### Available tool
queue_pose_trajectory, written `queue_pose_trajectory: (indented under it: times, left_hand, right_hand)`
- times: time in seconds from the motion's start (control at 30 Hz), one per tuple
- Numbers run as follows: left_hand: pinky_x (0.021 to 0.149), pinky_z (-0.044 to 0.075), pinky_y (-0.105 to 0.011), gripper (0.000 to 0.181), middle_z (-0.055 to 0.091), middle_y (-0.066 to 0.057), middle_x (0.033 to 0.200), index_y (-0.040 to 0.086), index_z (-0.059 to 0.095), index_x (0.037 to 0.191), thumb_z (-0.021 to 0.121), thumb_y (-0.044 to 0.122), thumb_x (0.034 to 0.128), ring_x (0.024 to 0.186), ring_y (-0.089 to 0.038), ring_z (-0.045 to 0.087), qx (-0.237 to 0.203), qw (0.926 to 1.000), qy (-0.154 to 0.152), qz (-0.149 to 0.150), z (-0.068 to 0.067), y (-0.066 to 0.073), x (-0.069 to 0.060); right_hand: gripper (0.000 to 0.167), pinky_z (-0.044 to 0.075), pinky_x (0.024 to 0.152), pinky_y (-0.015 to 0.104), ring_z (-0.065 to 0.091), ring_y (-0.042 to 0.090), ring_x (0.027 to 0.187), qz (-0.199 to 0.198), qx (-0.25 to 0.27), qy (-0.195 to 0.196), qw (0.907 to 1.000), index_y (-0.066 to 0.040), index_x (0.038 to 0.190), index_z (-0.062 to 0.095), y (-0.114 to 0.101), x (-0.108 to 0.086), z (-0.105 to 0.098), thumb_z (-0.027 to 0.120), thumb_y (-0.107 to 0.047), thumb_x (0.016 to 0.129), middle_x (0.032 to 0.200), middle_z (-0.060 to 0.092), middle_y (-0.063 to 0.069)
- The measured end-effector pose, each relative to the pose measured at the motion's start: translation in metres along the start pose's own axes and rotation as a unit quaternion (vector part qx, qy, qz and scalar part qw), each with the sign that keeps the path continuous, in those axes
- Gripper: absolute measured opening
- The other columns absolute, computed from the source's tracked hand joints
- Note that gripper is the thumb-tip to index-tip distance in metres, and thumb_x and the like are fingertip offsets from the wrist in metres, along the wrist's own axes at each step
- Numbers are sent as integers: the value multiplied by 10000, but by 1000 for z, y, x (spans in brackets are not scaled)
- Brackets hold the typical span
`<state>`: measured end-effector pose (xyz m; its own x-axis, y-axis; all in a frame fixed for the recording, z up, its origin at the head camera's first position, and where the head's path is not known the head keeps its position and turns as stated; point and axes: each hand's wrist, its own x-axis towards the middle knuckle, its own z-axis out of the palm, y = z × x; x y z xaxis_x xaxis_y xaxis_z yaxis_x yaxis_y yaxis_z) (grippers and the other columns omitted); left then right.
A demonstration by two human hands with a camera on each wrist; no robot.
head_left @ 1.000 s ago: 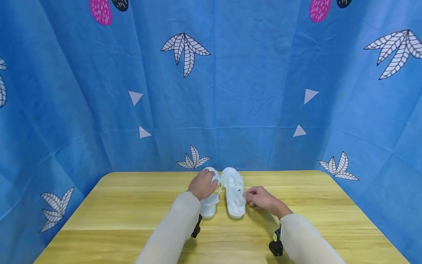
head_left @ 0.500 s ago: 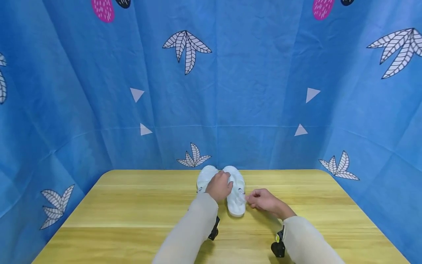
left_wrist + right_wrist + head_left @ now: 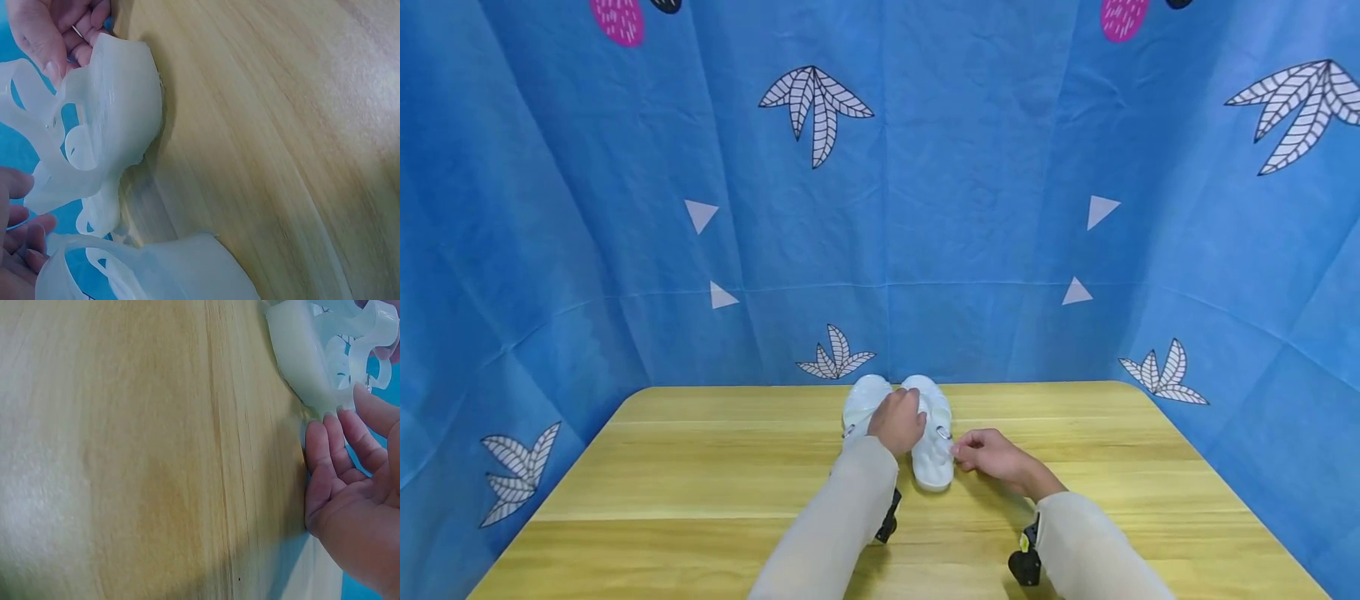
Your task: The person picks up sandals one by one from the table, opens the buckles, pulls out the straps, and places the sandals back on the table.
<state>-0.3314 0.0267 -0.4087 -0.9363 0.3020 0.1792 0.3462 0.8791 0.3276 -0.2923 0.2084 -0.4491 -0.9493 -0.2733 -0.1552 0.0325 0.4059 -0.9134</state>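
Observation:
Two pale translucent sandals stand side by side, toes toward the curtain: the left sandal [image 3: 865, 400] [image 3: 194, 269] and the right sandal [image 3: 931, 467] [image 3: 128, 94] [image 3: 300, 353]. My left hand [image 3: 898, 422] [image 3: 19, 250] reaches over the inner side of the right sandal, thumb and fingers apart around its strap; whether they touch it I cannot tell. It covers part of the left sandal in the head view. With thumb and fingertips, my right hand [image 3: 992, 457] [image 3: 56, 25] [image 3: 362, 469] pinches the right sandal's outer edge.
The light wooden table [image 3: 700, 467] has its far edge just beyond the sandals' toes. A blue curtain [image 3: 955, 208] with leaf and triangle prints hangs behind it and on both sides.
My left hand has moved right, from the left sandal to the right one, uncovering the left sandal's toe. My right hand has stayed at the right sandal's outer side.

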Motion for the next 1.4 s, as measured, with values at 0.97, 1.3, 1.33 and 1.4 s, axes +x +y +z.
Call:
queue_pose_trajectory:
  times: [0.97, 1.3, 1.33, 1.4]
  left_hand:
    - [679, 504, -264, 203, 598, -83, 925, 13, 588, 1096, 579, 100, 913, 770, -143, 575, -375, 9990, -237, -83, -7, 10, -4]
    - [823, 528, -344, 249, 620, -113, 1028, 33, 548, 1121, 598, 172, 920, 945, -220, 625, -836, 9962, -151, -193, -5, 13, -10]
    - [819, 530, -342, 245, 619, -112, 1029, 36, 544, 1121, 594, 170, 923, 944, -217, 625, -876, 9959, -146, -195, -4, 13, -10]
    - [807, 533, -334, 230, 618, -111, 1022, 41, 537, 1116, 584, 165, 928, 936, -213, 627, -914, 9956, -130, -184, -3, 12, -9]
  right_hand:
    - [152, 493, 781, 346, 582, 208, 854, -96, 433, 827, 9956, 52, 891, 544, 3, -5, 9, 513, -83, 953, 1011, 613, 134]
    - [161, 415, 684, 298, 485, 184, 733, -270, 582, 888, 9940, 17, 816, 518, 5, -6, 14, 542, -85, 939, 753, 519, 58]
    - [164, 414, 684, 298, 481, 184, 730, -288, 598, 893, 9938, 15, 812, 515, 5, -6, 14, 544, -86, 939, 747, 513, 55]
    - [171, 413, 679, 303, 477, 185, 726, -335, 613, 878, 9937, 16, 807, 510, 5, -8, 14, 545, -87, 939, 741, 507, 55]
